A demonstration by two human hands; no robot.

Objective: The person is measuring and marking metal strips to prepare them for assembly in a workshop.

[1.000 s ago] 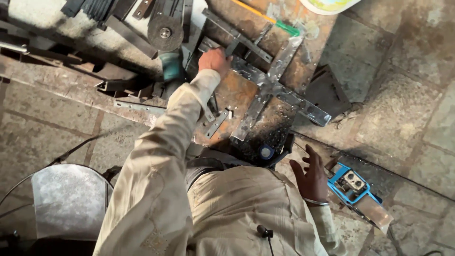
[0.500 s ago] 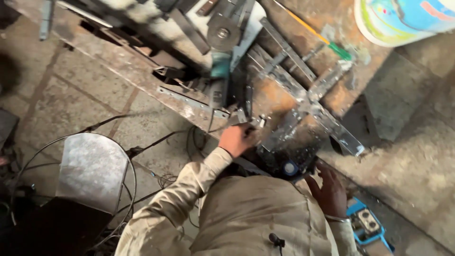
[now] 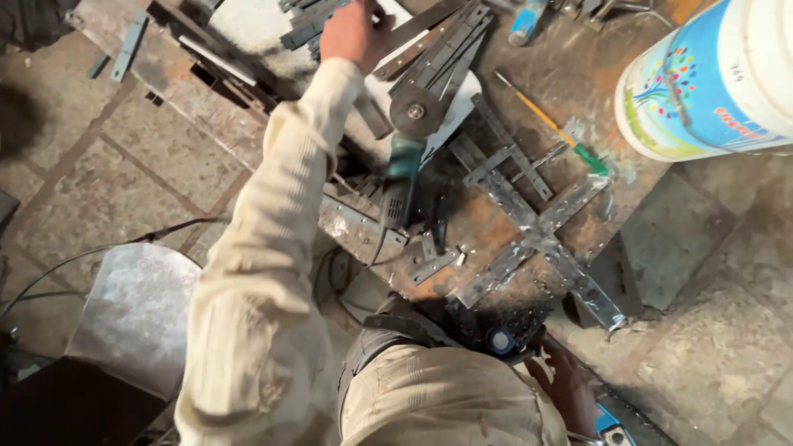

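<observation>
A person in a pale long-sleeved shirt leans over a rusty steel tabletop (image 3: 578,91), left hand (image 3: 353,33) stretched toward 12 o'clock and resting, fingers curled, on a heap of flat metal strips (image 3: 429,37) at the far edge; whether it actually grips a strip cannot be told from this angle. Just below that hand, toward 5 o'clock of it, lies an angle grinder (image 3: 406,157) with a teal body and grey disc, untouched, its cable trailing off the near edge. A welded cross of steel bars (image 3: 537,239) lies at 4 o'clock of the grinder, well apart from both hands. The right hand (image 3: 570,392) hangs low at the frame's 5 o'clock (partly hidden by the torso), fingers loosely spread, holding nothing visible, beside a blue socket box (image 3: 613,429). A green-handled brush (image 3: 553,128) and a white plastic bucket (image 3: 710,78) sit toward 2 o'clock.
</observation>
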